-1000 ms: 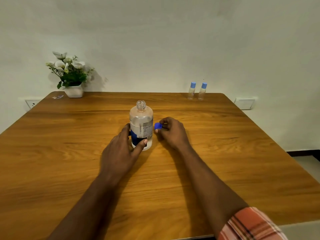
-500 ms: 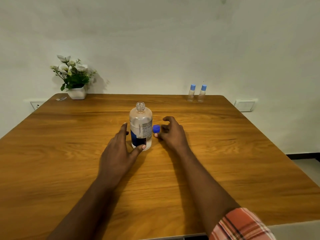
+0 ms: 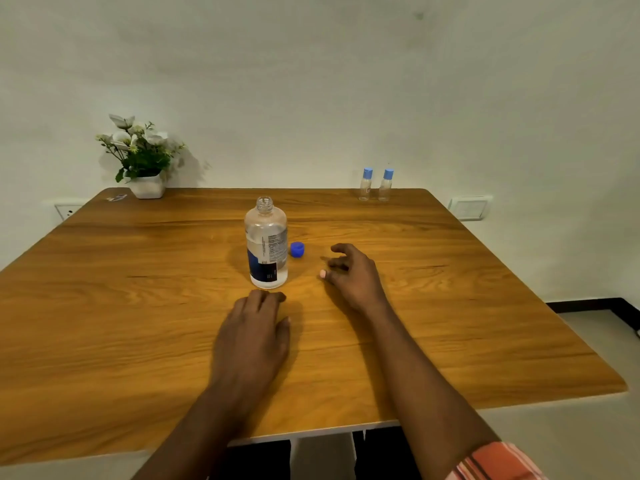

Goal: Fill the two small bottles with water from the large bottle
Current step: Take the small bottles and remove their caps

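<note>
The large clear bottle (image 3: 266, 244) stands upright and uncapped in the middle of the wooden table (image 3: 138, 306), with a blue and white label. Its blue cap (image 3: 297, 249) lies on the table just to its right. Two small clear bottles (image 3: 375, 185) with light blue caps stand side by side at the far right edge, against the wall. My left hand (image 3: 252, 334) lies flat on the table just in front of the large bottle, holding nothing. My right hand (image 3: 353, 275) hovers to the right of the cap, fingers loosely curled and empty.
A white pot of white flowers (image 3: 143, 164) stands at the far left corner, with a small scrap (image 3: 117, 197) beside it. Wall sockets (image 3: 469, 207) sit right of the table and at the left (image 3: 67, 212). The table's front edge is close to me.
My left hand let go of the large bottle and drew back toward me. My right hand released the blue cap onto the table and moved right.
</note>
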Demonstrator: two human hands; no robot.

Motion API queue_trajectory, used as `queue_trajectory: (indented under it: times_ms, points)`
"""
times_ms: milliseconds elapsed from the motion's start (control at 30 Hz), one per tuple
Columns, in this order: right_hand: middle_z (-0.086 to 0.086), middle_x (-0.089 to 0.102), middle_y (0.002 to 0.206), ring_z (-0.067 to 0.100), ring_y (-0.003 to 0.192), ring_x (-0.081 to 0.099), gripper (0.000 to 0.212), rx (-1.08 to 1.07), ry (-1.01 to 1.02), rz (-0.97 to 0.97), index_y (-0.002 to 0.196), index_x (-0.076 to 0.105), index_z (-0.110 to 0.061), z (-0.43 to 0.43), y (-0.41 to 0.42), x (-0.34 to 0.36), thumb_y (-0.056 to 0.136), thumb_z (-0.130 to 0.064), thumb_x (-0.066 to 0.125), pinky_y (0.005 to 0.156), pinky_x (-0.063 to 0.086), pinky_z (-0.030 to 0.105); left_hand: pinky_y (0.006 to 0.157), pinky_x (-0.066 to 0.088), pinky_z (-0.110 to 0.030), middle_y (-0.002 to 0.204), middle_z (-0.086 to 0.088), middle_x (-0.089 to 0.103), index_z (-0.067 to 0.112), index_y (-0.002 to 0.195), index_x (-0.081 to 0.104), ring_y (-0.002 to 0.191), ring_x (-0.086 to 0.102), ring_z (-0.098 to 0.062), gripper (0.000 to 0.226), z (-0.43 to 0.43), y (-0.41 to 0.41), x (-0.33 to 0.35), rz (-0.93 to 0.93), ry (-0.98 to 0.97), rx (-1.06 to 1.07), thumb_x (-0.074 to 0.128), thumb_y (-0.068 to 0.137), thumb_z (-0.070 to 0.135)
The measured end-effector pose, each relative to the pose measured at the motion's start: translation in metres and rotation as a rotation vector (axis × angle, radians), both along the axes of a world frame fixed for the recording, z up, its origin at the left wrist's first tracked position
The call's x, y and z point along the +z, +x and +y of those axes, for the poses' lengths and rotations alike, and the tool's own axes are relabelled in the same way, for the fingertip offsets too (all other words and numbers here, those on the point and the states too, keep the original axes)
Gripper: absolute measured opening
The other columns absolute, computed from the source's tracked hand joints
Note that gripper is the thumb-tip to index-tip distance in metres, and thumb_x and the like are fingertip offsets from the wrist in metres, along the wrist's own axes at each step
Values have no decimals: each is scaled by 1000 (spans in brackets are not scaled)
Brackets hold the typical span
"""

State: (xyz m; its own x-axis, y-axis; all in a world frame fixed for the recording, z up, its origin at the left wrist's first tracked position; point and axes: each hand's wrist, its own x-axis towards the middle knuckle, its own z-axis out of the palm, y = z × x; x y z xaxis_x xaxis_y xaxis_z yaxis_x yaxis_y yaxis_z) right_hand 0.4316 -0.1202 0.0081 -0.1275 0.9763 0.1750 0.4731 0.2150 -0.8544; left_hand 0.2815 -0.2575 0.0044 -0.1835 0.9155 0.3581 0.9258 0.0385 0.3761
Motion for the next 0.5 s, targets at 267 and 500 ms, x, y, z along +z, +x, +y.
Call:
queue_trajectory:
  times_ms: [267,500]
  points:
    - [6,68,118,14,109,62,48,-96,20,-20,127,58,-18,16,47,2,82,-17,75,87,46,22,96,42,-30,131,6,48,26,136,45,117,46,-14,38,60,66,3,80,-34,-216,41,99,34]
    - [7,69,114,17,105,65,41,-233,60,18,124,61,-13,71,84,0,85,-14,72,85,48,22,96,41,-34,128,-1,53,20,131,50,116,48,-19,36,150,111,5,122,-79,-164,40,98,32]
